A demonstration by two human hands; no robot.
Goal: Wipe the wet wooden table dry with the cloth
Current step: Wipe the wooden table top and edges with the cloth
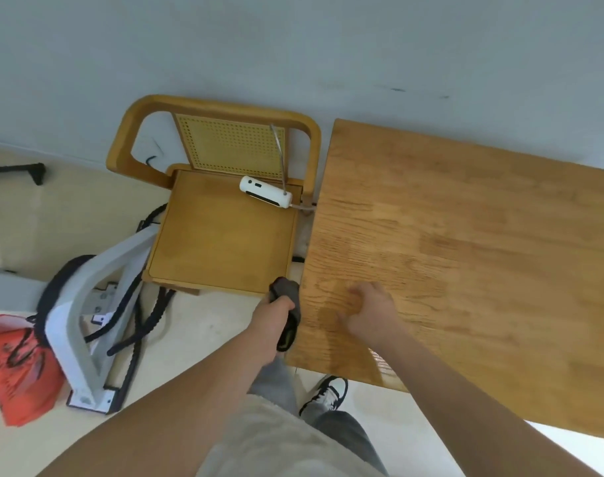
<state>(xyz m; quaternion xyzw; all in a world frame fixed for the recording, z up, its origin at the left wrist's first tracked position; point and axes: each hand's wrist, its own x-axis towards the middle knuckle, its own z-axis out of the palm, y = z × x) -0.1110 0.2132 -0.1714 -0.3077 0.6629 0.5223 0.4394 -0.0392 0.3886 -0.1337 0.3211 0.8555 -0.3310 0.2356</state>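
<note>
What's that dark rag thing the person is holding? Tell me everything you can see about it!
The cloth is dark grey, soft and crumpled, with a yellow-green patch near its lower end. The left hand grips it in a fist, so one bunch sticks out above the fingers and a longer part hangs below. It sits right at the left edge of the wooden table, beside the chair seat, not spread on the tabletop. Whether it touches the table edge is unclear.

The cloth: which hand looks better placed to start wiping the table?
Probably the left hand: it already grips the dark cloth just off the wooden table edge. The right hand rests on the tabletop holding nothing.
</note>
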